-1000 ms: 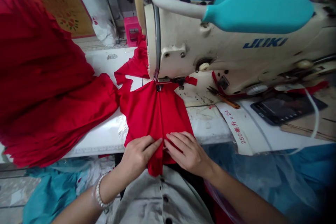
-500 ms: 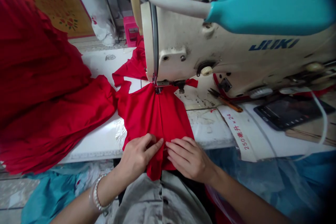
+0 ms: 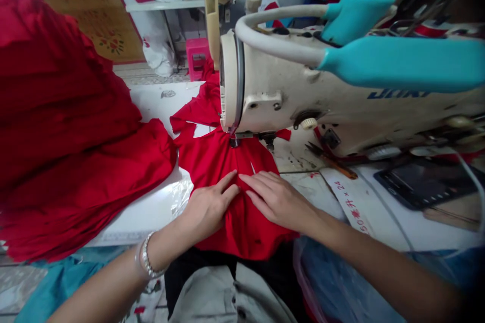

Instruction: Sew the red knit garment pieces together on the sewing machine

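Red fabric (image 3: 250,227) lies under the presser foot (image 3: 235,142) of the sewing machine (image 3: 273,91) and drapes over the table's front edge. My left hand (image 3: 210,207) rests on it, left of a fold line that runs to the foot. Its index finger and thumb are stretched out and apart; the other fingers are mostly hidden. My right hand (image 3: 278,199) lies flat on the fabric to the right of that line, fingers extended. The fingertips of both hands almost meet, a short way in front of the foot. A small slit-like gap shows in the fabric beyond my right fingers.
A tall pile of red fabric (image 3: 76,136) stands on the left. To the right are thread snips (image 3: 333,161), a phone (image 3: 424,181) and a white strip with red print (image 3: 346,202). A turquoise-and-grey device (image 3: 401,63) hangs over the machine. A pink stool (image 3: 196,55) stands behind.
Both hands have moved forward along the red fabric, closer to the presser foot. The fabric's near part is more bunched and spread at the table edge. The camera view has shifted.
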Available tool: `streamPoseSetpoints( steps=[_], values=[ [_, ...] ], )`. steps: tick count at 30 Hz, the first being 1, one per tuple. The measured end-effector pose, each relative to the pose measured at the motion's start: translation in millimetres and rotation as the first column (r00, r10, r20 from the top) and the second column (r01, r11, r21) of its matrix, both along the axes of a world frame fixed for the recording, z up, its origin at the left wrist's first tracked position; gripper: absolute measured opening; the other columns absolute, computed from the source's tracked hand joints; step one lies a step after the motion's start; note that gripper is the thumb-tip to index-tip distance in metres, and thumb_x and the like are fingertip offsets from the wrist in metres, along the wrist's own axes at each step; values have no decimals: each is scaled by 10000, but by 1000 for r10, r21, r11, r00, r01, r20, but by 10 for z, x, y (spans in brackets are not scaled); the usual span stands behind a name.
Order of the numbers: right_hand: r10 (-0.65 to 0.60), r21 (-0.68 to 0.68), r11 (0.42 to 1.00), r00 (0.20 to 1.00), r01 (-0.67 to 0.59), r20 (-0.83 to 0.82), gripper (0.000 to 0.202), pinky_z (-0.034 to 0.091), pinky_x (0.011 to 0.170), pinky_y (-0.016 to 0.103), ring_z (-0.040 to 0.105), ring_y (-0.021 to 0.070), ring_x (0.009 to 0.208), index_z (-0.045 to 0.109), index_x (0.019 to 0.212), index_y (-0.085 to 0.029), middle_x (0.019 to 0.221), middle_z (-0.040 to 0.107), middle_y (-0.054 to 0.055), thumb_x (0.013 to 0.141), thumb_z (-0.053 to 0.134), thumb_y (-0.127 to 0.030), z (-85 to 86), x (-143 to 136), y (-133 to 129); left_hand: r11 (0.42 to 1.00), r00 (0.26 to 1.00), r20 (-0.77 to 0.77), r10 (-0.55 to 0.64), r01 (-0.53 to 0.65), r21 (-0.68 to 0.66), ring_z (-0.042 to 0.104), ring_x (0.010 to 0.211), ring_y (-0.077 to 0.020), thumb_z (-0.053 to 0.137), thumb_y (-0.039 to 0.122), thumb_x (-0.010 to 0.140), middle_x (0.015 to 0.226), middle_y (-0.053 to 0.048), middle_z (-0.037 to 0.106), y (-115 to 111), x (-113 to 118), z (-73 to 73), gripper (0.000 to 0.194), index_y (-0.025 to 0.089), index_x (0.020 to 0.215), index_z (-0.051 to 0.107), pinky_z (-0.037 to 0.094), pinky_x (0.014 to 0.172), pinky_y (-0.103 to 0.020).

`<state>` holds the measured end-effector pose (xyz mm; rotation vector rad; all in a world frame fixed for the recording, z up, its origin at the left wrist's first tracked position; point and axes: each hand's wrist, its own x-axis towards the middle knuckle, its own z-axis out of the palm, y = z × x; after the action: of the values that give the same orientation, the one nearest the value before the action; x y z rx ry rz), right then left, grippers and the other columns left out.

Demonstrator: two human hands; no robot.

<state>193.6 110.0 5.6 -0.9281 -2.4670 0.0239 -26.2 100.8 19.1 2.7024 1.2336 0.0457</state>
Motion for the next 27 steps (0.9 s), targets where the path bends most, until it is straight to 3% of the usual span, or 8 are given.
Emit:
streamPoseSetpoints(
  steps=[5, 9, 12, 14, 20, 23, 25, 27],
  values=[
    [54, 142, 986, 973, -87, 222, 415, 542, 950, 458, 628, 265, 1149, 637, 1259, -134, 1253, 681, 143, 929, 409, -26, -27, 239, 445, 1000, 999, -29, 22, -21, 8, 762, 875, -283, 543, 94, 812, 1590, -175, 388, 208, 33, 28, 457, 169, 1263, 555, 618, 661, -385],
    [117, 122, 978, 927, -170, 355, 273, 463, 1084, 496, 572, 261, 1250, 691, 1005, -180, 1226, 682, 112, 946, 449, -69, 91, 552, 422, 1000, 1000, -4, 3, -3, 19, 742, 998, -293, 561, 97, 822, 1580, -154, 414, 376, 5, -2, 473, 173, 1289, 560, 627, 770, -410],
    [301, -49, 951, 878, -305, 372, 237, 411, 1147, 443, 646, 195, 930, 620, 781, -220, 837, 679, 30, 903, 489, -65, 198, 638, 162, 999, 998, 53, -23, 22, 30, 700, 1123, -287, 535, 108, 885, 1552, -132, 468, 492, -41, -33, 447, 171, 1326, 567, 611, 891, -419],
    [376, -153, 927, 853, -343, 362, 214, 420, 1132, 404, 587, 168, 700, 576, 740, -234, 677, 607, -15, 828, 525, -46, 243, 609, 1, 999, 996, 79, -31, 29, 35, 669, 1179, -284, 524, 135, 926, 1528, -131, 498, 563, -65, -43, 430, 173, 1352, 571, 593, 940, -418],
    [417, -418, 876, 811, -238, 411, 170, 492, 961, 385, 652, 201, 750, 614, 846, -203, 767, 695, 27, 716, 639, -96, 457, 394, -27, 998, 999, 25, 36, -37, 54, 688, 981, -249, 479, 198, 993, 1343, -135, 557, 795, -112, -58, 451, 262, 1433, 559, 599, 799, -394],
    [456, -523, 834, 755, -178, 470, 201, 494, 741, 336, 660, 216, 696, 649, 865, -197, 717, 702, 33, 681, 684, -122, 606, 247, -20, 998, 993, 117, -18, 12, 54, 645, 1027, -238, 460, 225, 1010, 1236, -122, 585, 936, -167, -78, 414, 275, 1394, 608, 561, 856, -382],
    [526, -623, 762, 730, -178, 436, 146, 391, 545, 292, 595, 180, 549, 668, 839, -203, 618, 669, 9, 702, 691, -158, 629, 108, -107, 998, 983, 175, -53, 47, 38, 615, 1081, -254, 491, 256, 1002, 1217, -127, 592, 1005, -215, -71, 380, 287, 1343, 656, 529, 908, -413],
    [645, -750, 618, 698, -236, 312, 63, 266, 446, 267, 490, 130, 440, 671, 756, -212, 528, 612, -30, 725, 700, -166, 573, -50, -250, 998, 982, 178, -66, 64, 17, 583, 1146, -295, 554, 291, 974, 1279, -141, 579, 1020, -260, -45, 362, 308, 1313, 679, 497, 949, -481]
  ],
)
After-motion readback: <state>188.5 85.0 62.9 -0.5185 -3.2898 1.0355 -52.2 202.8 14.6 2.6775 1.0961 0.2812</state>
